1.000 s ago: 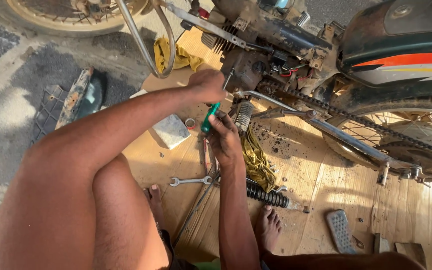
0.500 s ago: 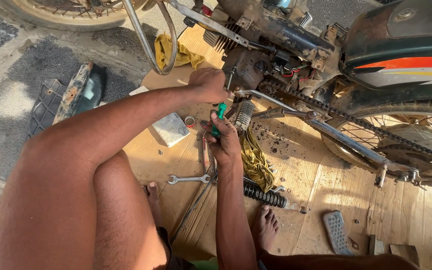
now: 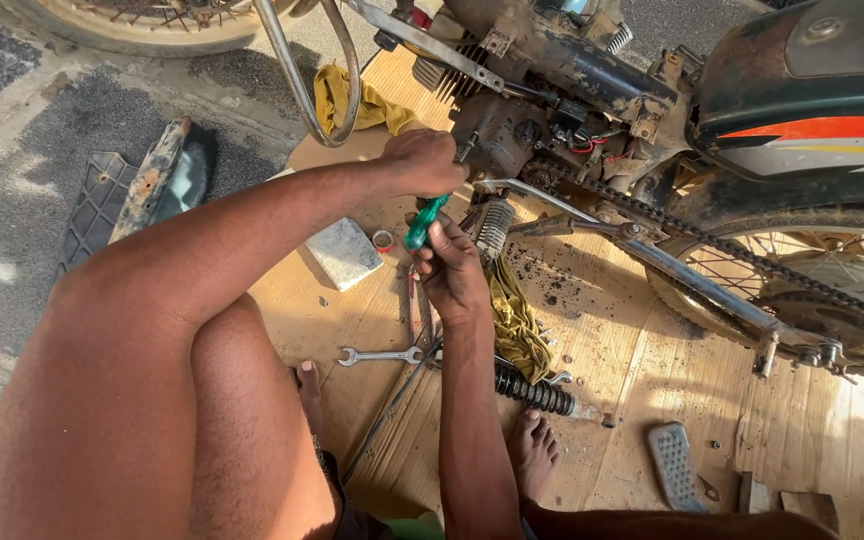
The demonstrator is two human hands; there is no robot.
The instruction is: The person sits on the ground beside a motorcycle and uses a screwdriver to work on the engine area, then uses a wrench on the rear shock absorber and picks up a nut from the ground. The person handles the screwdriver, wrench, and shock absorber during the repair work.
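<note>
1. Hands first: my left hand (image 3: 422,160) is closed into a fist up against the motorcycle engine (image 3: 512,130); it seems to be gripping something there, but I cannot tell what.
2. My right hand (image 3: 452,265) is clamped around the green handle of a screwdriver (image 3: 420,225), fingers curled tight, just under the left hand.
3. The screwdriver slants up from the right hand toward the left fist and the engine; I cannot see its tip.
4. Just right of my hands a short coiled spring (image 3: 492,228) stands at the frame, with the drive chain (image 3: 712,240) running from there toward the rear wheel (image 3: 832,290).
5. On the wooden board (image 3: 652,370) below my right wrist lie a wrench (image 3: 377,356), a yellow rag (image 3: 517,320) and a black shock absorber (image 3: 532,390).
6. A pale block (image 3: 344,252) sits on the board left of my hands, near a small ring (image 3: 383,240).
7. My bare foot (image 3: 532,450) rests just below the shock absorber; a foot peg (image 3: 674,465) lies further right.
</note>
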